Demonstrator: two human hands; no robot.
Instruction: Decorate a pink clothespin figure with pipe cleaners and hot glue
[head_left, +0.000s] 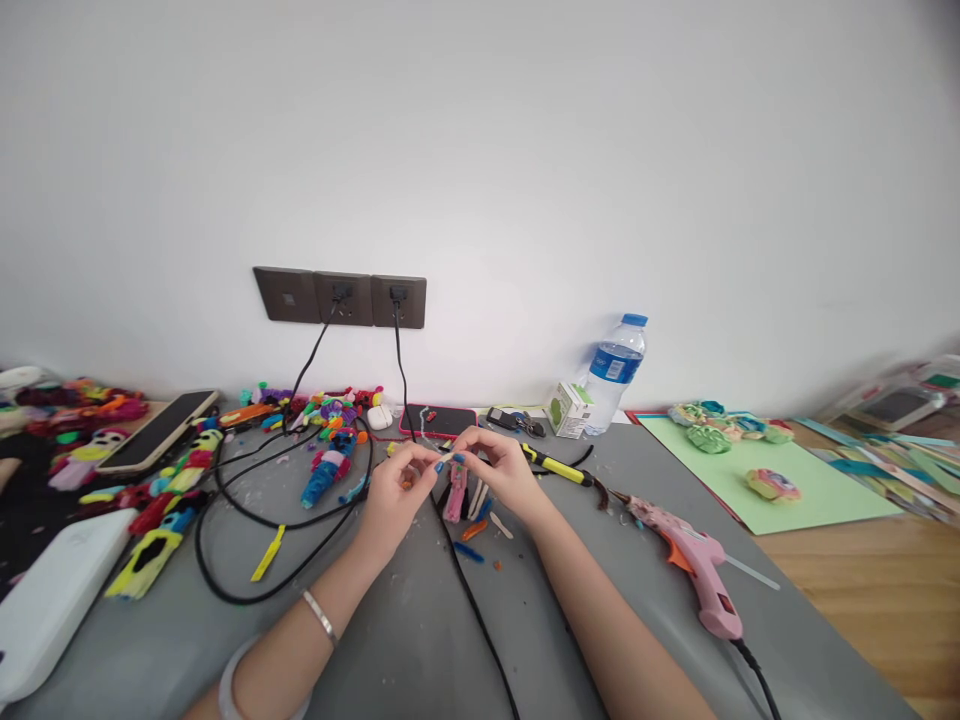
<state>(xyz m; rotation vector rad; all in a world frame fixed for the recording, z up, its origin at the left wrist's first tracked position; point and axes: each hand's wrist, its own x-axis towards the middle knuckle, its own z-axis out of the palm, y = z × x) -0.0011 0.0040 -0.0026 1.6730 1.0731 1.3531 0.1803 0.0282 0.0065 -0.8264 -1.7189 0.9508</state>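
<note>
My left hand [394, 500] and my right hand [501, 470] meet over the middle of the grey table, fingertips pinched together. Between them is a small pale piece [449, 457], mostly covered by the fingers, so its kind is unclear. Just beneath the hands lies a pink fuzzy piece [454, 503], partly hidden. Around it are loose fuzzy bits: an orange one [475, 529], a blue one [469, 552] and a whitish one [501, 526]. Left of my left hand lies a blue fuzzy figure [328, 470].
A pink glue gun [701, 580] lies at right, with a yellow-and-black tool [562, 468] nearer the middle. Black cable [217, 540] loops at left beside fuzzy figures [154, 552] and a white device [64, 605]. A water bottle [615, 375] and small carton [570, 410] stand by the wall.
</note>
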